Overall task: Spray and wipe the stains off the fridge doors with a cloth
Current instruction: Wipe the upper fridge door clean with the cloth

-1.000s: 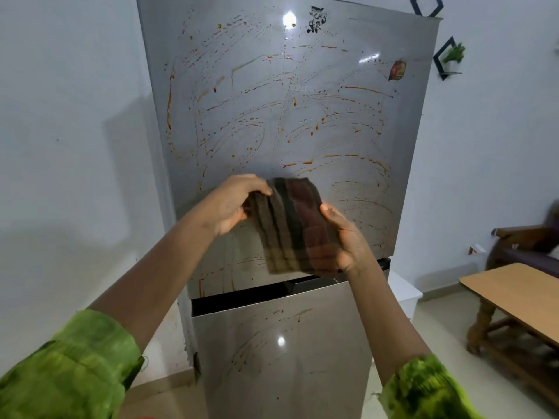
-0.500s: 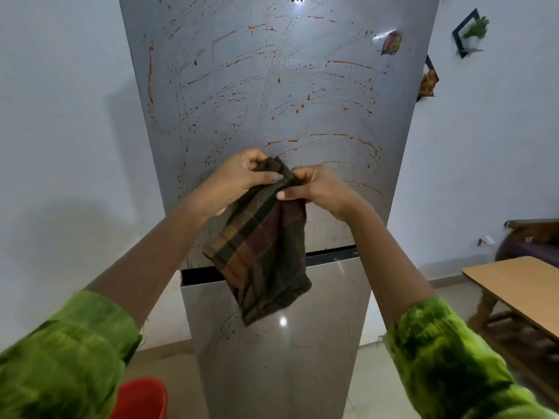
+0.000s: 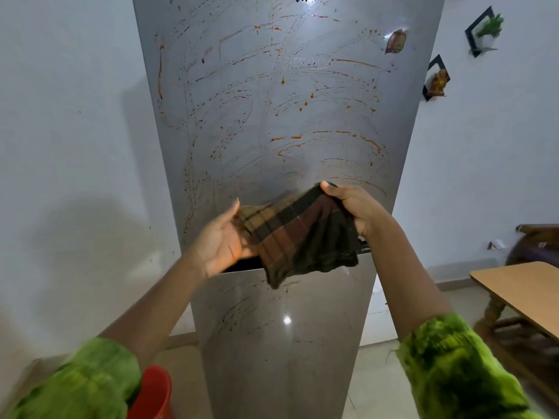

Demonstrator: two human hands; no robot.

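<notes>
Midair, right hand (image 3: 354, 208) grips an edge of the cloth (image 3: 302, 237), left hand (image 3: 220, 240) beneath.

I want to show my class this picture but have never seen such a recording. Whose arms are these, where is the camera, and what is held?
No machine: a person wears a camera on the head, so you see their own arms. The right hand grips a checked cloth by its top edge; the left hand lies open under its other end. Ahead stands a grey fridge: stains streak its upper door, fewer mark the lower door. A red bucket shows bottom left, a wooden table on the right.
</notes>
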